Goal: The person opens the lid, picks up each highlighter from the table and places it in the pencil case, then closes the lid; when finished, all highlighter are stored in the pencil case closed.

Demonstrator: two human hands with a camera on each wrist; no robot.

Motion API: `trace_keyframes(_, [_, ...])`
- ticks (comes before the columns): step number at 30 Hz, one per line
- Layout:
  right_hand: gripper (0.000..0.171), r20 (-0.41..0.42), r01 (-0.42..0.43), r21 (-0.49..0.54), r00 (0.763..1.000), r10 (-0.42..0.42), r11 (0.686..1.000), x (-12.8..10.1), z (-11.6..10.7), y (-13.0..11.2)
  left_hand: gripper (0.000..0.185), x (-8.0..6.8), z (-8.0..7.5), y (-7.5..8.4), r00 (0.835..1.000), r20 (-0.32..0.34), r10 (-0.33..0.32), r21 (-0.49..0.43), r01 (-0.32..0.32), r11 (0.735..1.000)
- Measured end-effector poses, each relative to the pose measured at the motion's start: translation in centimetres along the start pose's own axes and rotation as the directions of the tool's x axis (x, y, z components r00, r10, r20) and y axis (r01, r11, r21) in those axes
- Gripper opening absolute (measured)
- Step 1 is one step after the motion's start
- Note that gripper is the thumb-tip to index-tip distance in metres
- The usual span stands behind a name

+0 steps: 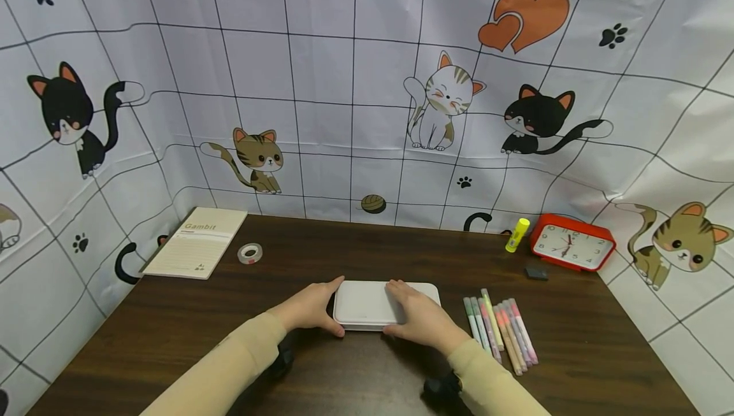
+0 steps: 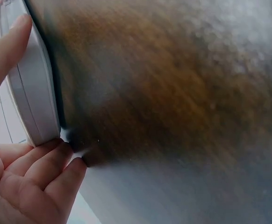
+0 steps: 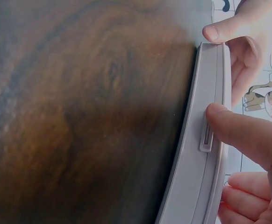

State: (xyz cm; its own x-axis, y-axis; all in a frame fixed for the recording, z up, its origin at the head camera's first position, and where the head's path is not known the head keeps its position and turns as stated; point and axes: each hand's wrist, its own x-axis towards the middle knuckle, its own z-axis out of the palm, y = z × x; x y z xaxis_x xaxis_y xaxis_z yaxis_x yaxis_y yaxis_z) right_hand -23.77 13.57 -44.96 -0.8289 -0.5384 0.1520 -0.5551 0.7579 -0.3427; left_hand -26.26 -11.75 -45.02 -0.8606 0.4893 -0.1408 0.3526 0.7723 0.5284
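Both hands on white pencil case (image 1: 373,304), lying flat and closed at near-centre of dark wooden desk (image 1: 344,250). I see left hand (image 1: 309,309) gripping its left end, thumb on front edge. Right hand (image 1: 421,320) lies over lid, thumb (image 3: 241,130) pressing front latch (image 3: 206,137). Pastel markers (image 1: 499,330) just right.

Markers (image 1: 500,330) crowd case's (image 1: 367,304) right; left side open.

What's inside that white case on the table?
Cannot tell: the white case lies closed on the table, with the left hand and right hand gripping it. Its contents are hidden.
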Motion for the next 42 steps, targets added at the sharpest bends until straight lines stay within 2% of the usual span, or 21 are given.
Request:
trace_keyframes(11, [0.074,0.018,-0.017,-0.068,1.0,0.018,0.998,0.4,-0.2,-0.3,0.102,0.1,0.3,0.2,0.999,-0.036,0.032,0.035,-0.031,0.999])
trace_keyframes(16, [0.073,0.016,-0.009,-0.133,1.0,0.011,0.991,0.4,0.0,-0.6,0.103,0.0,0.2,0.2,0.999,-0.035,0.018,0.039,-0.016,0.999])
trace_keyframes(25, [0.066,-0.017,0.065,-0.302,0.997,-0.074,0.951,0.8,0.3,-1.2,0.103,-0.2,0.4,0.3,0.999,-0.053,0.006,0.071,-0.002,0.997])
trace_keyframes(33, [0.057,0.007,0.103,-0.37,0.994,-0.108,0.923,1.2,-0.2,-1.6,0.099,-0.2,0.6,0.4,0.996,-0.091,0.008,0.081,0.0,0.997])
trace_keyframes(42, [0.055,0.013,0.148,-0.419,0.988,-0.156,0.896,1.1,-0.1,-1.6,0.099,0.0,0.6,0.3,0.996,-0.093,0.002,0.104,0.008,0.995])
